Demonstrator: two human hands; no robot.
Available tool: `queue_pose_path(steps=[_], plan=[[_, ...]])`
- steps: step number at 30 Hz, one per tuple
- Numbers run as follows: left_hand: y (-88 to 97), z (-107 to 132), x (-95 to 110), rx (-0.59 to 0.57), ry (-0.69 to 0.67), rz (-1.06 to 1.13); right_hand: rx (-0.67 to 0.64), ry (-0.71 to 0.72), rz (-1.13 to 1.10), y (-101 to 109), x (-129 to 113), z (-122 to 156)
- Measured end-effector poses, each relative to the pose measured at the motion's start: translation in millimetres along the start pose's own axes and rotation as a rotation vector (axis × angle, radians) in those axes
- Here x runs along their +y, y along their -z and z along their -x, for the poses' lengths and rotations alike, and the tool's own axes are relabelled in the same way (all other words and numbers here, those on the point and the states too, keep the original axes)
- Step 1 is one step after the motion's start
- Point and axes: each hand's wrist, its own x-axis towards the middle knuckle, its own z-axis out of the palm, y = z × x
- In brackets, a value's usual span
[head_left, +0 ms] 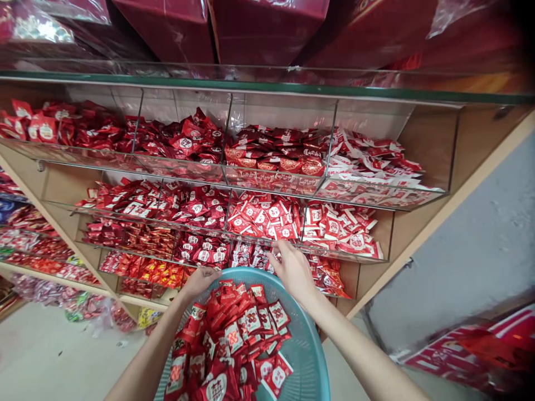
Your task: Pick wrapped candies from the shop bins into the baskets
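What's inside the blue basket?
The blue plastic basket holds a heap of small red-and-white wrapped packets. Only the top ones show. The packets underneath and most of the basket's bottom are covered, so you can't see them.

Left hand (pixel 201 282), left forearm (pixel 148 353), right hand (pixel 295 273), right forearm (pixel 361 356), all bare
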Motion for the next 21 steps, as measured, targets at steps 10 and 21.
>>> queue_pose_path(steps=[10, 21], plan=[[2.5, 5.5, -6.3, 0.034, 0.012, 0.016, 0.174, 0.08, -0.321, -14.8, 5.1, -42.3], [2.1, 6.5, -3.8, 0.02, -0.011, 0.035, 0.175, -0.228, -1.012, -15.8, 27.5, -48.0]])
